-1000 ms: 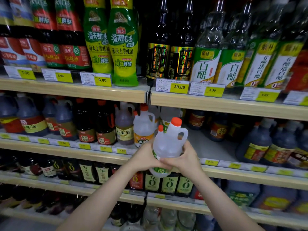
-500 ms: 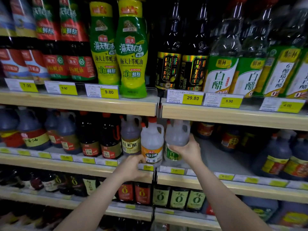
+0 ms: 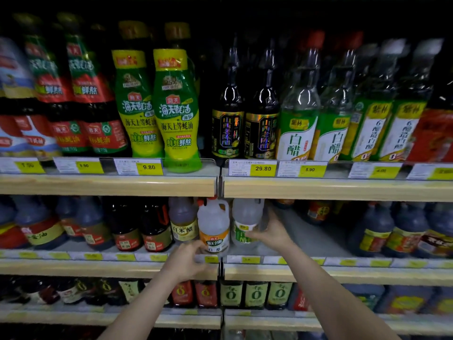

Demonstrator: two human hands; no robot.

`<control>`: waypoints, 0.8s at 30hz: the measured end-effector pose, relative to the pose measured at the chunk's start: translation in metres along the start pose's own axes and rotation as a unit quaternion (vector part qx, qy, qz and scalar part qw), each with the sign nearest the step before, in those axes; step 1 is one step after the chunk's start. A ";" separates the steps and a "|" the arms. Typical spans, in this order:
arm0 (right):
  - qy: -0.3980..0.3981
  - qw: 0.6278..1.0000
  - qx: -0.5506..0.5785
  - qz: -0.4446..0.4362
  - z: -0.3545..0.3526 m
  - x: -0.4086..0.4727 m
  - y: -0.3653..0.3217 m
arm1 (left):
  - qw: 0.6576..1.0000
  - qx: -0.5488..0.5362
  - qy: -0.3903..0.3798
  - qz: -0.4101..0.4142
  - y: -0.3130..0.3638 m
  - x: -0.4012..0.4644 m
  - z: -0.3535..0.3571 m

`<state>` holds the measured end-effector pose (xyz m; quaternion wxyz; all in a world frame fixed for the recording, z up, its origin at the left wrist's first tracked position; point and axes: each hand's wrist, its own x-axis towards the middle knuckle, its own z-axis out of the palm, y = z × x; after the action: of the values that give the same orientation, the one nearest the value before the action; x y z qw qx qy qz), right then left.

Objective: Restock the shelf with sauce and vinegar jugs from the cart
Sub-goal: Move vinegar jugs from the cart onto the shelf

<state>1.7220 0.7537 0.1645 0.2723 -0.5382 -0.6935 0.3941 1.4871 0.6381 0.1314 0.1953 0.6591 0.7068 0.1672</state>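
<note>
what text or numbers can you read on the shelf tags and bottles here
"9.80": yellow price tag under the green squeeze bottles
"29.80": price tag under the dark bottles
"5.90": price tag
"白醋": green-labelled clear bottle
"白米醋": jug
Lower shelf tags: too blurred to read.
</note>
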 end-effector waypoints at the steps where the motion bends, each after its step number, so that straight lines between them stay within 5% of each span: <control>1: 0.002 1.000 -0.013 -0.009 -0.004 -0.006 0.002 | 1.000 -0.018 0.018 -0.001 0.006 -0.006 -0.003; 7: 0.050 0.995 -0.076 -0.050 -0.028 -0.072 -0.008 | 0.988 -0.143 0.050 0.007 0.061 -0.056 -0.017; 13: -0.051 0.994 0.002 -0.101 -0.021 -0.150 -0.035 | 0.969 -0.238 0.066 -0.013 0.089 -0.122 -0.022; 24: -0.194 0.978 -0.013 -0.080 0.089 -0.244 -0.060 | 0.961 -0.261 0.055 -0.069 -0.003 -0.257 -0.013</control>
<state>1.6848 0.4901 0.1780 0.1559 -0.3978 -0.7790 0.4589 1.4927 0.3822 0.1554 0.3325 0.5248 0.6921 0.3676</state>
